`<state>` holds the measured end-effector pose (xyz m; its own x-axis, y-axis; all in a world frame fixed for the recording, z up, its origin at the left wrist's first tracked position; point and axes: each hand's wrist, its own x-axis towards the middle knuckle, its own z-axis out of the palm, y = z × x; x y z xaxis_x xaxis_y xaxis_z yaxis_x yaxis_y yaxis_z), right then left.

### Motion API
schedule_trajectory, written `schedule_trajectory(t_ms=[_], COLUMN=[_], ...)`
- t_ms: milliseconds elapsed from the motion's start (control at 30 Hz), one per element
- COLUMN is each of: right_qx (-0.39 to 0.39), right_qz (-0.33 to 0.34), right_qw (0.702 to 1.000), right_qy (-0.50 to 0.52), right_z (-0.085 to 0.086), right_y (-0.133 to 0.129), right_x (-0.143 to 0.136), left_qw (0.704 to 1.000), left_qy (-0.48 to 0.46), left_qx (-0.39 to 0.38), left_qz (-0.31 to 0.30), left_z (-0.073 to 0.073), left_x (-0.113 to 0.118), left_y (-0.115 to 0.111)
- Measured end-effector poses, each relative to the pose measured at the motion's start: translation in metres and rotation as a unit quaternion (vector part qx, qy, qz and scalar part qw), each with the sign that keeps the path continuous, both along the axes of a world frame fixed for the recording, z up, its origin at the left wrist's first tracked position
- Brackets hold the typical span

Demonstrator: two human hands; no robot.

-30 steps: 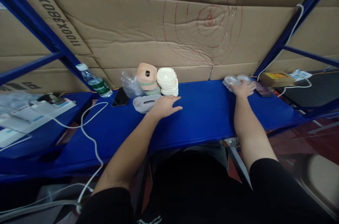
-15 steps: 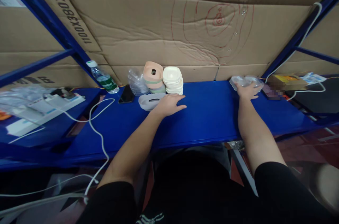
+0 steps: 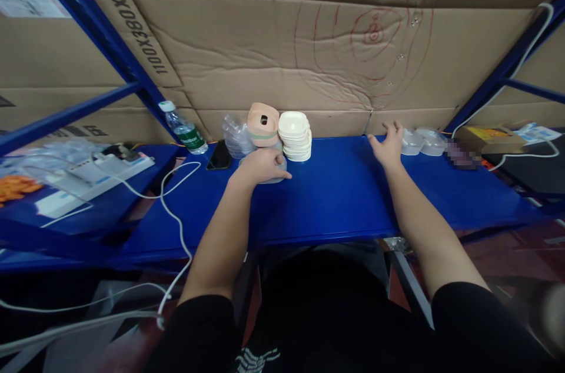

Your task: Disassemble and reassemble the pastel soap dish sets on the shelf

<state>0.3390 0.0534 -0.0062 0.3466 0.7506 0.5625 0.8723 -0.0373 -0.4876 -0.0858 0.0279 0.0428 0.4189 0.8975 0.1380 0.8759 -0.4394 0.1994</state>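
My left hand (image 3: pixel 263 166) is closed over a grey slotted plastic cover (image 3: pixel 272 177) on the blue table; the hand hides most of the cover. Just behind it stand a stack of peach and green slotted covers (image 3: pixel 263 126) and a leaning stack of cream square dishes (image 3: pixel 295 135). Nested clear plastic bowls (image 3: pixel 238 137) sit to their left. Further right, my right hand (image 3: pixel 388 146) is open with fingers spread, holding nothing. Close beside it are clear plastic containers (image 3: pixel 412 143) in a row.
A black phone (image 3: pixel 219 155) and a water bottle (image 3: pixel 188 132) are at the left. A white cable (image 3: pixel 170 214) loops past a power strip (image 3: pixel 95 182). At the right lies a cardboard box (image 3: pixel 492 140). Behind rises a cardboard wall (image 3: pixel 256 43), with a blue frame post (image 3: pixel 97 26).
My right hand has let go of the clear containers and moved left of them. My left hand has shifted onto the grey cover, its fingers now curled.
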Motion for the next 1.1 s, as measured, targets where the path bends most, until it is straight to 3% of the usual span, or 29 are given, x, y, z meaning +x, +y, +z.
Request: schedule_trajectory(t_ms=[200, 367, 467, 567, 667, 767, 900, 1000, 1100], right_qx=[0.006, 0.023, 0.029, 0.038, 0.048, 0.044, 0.015, -0.011, -0.007], right_qz=[0.078, 0.078, 0.087, 0.158, 0.276, 0.347, 0.347, 0.321, 0.338], right_qw=[0.997, 0.996, 0.996, 0.985, 0.954, 0.926, 0.922, 0.930, 0.926], right_qy=[0.003, 0.023, 0.002, -0.049, -0.110, -0.142, -0.172, -0.178, -0.168], right_z=[-0.010, -0.018, -0.017, -0.006, 0.013, 0.036, 0.058, 0.060, 0.057], right_y=[0.005, 0.011, 0.009, 0.004, 0.002, 0.006, 0.014, 0.021, 0.028], right_x=[-0.008, 0.001, -0.008, -0.039, -0.090, -0.142, -0.187, -0.198, -0.198], left_qw=[0.997, 0.996, 0.997, 0.998, 0.998, 0.998, 0.998, 0.998, 0.998], left_qy=[0.073, 0.080, 0.060, 0.056, 0.059, 0.055, 0.048, 0.055, 0.060], left_qx=[-0.020, -0.026, -0.010, -0.004, -0.002, -0.001, -0.007, -0.011, -0.005], left_qz=[0.014, 0.023, 0.035, 0.037, 0.031, 0.028, 0.029, 0.027, 0.026], left_z=[0.003, 0.007, 0.007, 0.004, 0.001, -0.001, 0.002, 0.003, 0.003], left_x=[0.008, 0.016, 0.018, 0.020, 0.020, 0.020, 0.020, 0.021, 0.022], left_y=[-0.011, -0.017, -0.017, -0.016, -0.014, -0.013, -0.015, -0.016, -0.017])
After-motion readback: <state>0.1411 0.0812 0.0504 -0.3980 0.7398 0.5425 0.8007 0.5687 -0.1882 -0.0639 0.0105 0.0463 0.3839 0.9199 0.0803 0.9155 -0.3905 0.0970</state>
